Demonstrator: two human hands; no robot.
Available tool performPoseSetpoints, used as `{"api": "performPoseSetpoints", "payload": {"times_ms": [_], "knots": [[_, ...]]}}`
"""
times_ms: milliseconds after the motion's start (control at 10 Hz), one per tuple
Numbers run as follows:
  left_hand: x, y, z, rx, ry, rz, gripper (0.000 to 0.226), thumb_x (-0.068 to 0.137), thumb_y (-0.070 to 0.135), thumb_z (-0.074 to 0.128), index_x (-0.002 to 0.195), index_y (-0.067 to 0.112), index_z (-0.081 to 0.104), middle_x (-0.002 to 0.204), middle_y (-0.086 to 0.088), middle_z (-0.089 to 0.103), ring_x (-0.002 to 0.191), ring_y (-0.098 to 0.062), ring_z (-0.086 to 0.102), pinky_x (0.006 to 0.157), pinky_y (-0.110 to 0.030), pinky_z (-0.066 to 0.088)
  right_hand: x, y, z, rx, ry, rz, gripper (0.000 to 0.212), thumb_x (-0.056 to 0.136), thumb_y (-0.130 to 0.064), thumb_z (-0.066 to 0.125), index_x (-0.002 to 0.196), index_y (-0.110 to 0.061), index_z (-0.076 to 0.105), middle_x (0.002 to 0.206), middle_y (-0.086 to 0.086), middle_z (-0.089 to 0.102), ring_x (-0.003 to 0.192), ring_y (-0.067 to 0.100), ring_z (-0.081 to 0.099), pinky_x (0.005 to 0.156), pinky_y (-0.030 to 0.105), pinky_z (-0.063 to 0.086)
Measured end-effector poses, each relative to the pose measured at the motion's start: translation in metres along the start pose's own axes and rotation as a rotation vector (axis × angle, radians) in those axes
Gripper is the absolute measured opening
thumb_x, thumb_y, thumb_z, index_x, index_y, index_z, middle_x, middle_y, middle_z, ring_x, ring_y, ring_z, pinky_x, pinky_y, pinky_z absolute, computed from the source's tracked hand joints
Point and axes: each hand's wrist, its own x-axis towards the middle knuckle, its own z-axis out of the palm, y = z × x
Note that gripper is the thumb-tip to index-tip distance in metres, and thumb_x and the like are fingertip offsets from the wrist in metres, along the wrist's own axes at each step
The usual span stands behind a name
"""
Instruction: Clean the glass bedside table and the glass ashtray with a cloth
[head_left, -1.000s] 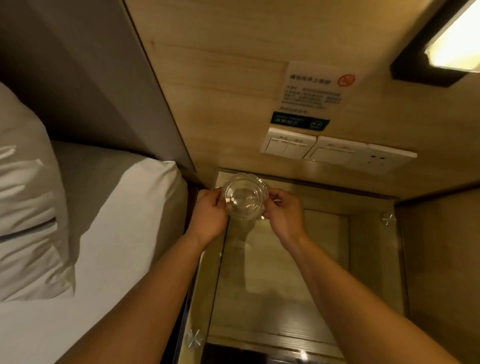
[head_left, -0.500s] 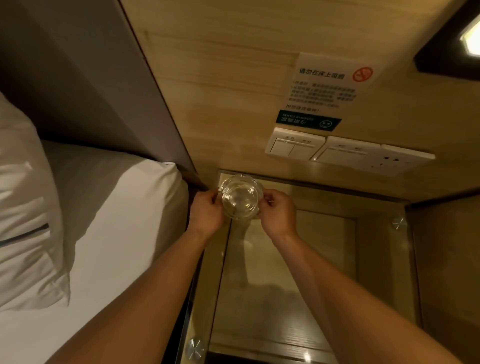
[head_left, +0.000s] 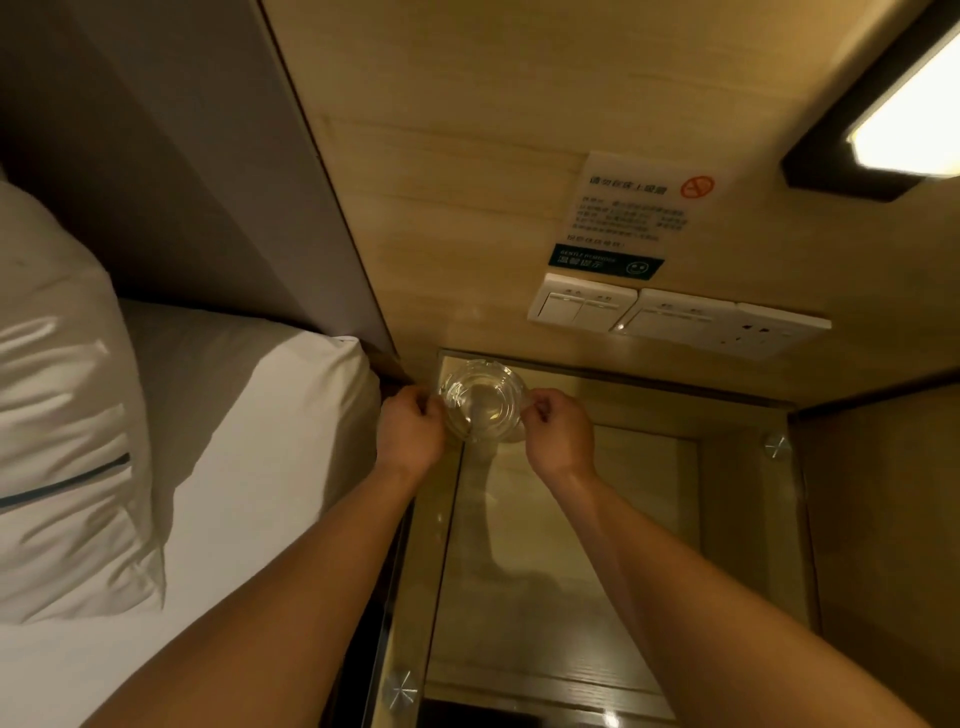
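Observation:
A round clear glass ashtray (head_left: 483, 402) sits at the far left corner of the glass bedside table (head_left: 727, 519), close to the wall. My left hand (head_left: 410, 431) grips its left rim with curled fingers. My right hand (head_left: 558, 434) pinches its right rim. Both forearms reach in from the bottom of the view. No cloth is in view. I cannot tell whether the ashtray rests on the glass or is held just above it.
A bed with a white sheet (head_left: 234, 467) and pillow (head_left: 57, 415) lies to the left, right beside the table. On the wooden wall behind are a notice sign (head_left: 634, 218), switches and a socket (head_left: 675, 322). A lit lamp (head_left: 904, 124) hangs at the upper right.
Both hands have stayed on the ashtray and carried it slightly back toward the table's far left corner. The camera view has shifted a little.

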Motion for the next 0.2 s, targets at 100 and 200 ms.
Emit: {"api": "performPoseSetpoints", "payload": {"times_ms": [100, 200], "knots": [[-0.03, 0.012, -0.021, 0.091, 0.034, 0.054, 0.039, 0.103, 0.026, 0.054, 0.135, 0.005, 0.059, 0.133, -0.019, 0.061, 0.115, -0.034, 0.062, 0.091, -0.033, 0.046, -0.02, -0.009, -0.028, -0.03, -0.019, -0.016, 0.024, 0.099, -0.021, 0.059, 0.116, -0.009, 0.071, 0.111, 0.01, 0.071, 0.1, 0.024, 0.066, 0.077, 0.024, 0.042], [-0.074, 0.035, -0.038, 0.226, 0.025, 0.186, 0.036, 0.099, 0.031, 0.059, 0.125, 0.006, 0.061, 0.123, -0.018, 0.057, 0.108, -0.034, 0.06, 0.089, -0.041, 0.051, -0.045, -0.026, -0.063, -0.118, -0.034, -0.016, 0.034, 0.1, -0.031, 0.053, 0.122, -0.01, 0.067, 0.12, 0.013, 0.069, 0.109, 0.029, 0.066, 0.087, 0.031, 0.049]]}}
